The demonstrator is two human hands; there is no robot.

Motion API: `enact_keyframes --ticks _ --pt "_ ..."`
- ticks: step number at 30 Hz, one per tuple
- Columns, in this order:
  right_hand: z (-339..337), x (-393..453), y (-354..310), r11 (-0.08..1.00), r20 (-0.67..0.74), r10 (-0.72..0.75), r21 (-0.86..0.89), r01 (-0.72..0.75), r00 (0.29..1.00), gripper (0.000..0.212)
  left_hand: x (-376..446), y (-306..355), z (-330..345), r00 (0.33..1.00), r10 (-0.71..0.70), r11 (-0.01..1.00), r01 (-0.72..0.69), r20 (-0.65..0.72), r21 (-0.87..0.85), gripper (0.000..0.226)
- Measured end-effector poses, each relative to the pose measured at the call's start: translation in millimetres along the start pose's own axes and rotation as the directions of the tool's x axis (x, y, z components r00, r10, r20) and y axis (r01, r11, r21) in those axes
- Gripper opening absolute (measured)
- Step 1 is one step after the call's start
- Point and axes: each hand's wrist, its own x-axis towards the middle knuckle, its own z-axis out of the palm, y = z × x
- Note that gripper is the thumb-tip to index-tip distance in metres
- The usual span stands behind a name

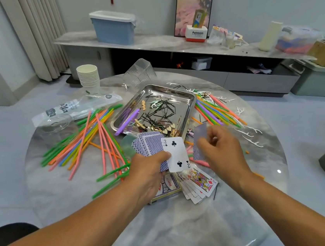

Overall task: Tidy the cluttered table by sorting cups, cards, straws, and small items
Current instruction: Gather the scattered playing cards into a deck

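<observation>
Head view: two of clubs upright, long axis pointing away.

The round grey tabletop carries a steel tray, coloured straws on both sides of it, a stack of paper cups, white floss picks, and face-up cards beside a card box.

On the round table before you, the metal tray sits near the centre, straws spread to its left and more straws to its right. Stacked paper cups stand at the far left edge; face-up cards lie toward the near edge beside the card box.
</observation>
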Motion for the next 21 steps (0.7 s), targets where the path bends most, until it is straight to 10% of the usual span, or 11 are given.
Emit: enact_keyframes --ticks 5,9,12,21 --pt "21 -17 -3 0.995 0.304 0.039 0.072 -0.064 0.952 0.044 -6 -3 5 0.997 -0.005 1.0 0.005 0.077 -0.005 0.03" --pt "20 -10 1 0.95 0.283 0.164 0.212 -0.228 0.945 0.015 -5 -3 3 0.997 -0.034 0.999 0.036 0.063 -0.024 0.025" --pt "13 1 5 0.841 0.329 0.312 0.341 -0.42 0.891 0.04 -2 1 1 0.997 -0.067 0.996 0.069 0.043 -0.054 0.02" --pt "2 8 29 0.926 0.334 0.376 -0.104 -0.363 0.864 0.057 11 0 -4 0.994 -0.098 0.993 0.095 -0.041 -0.074 0.038"
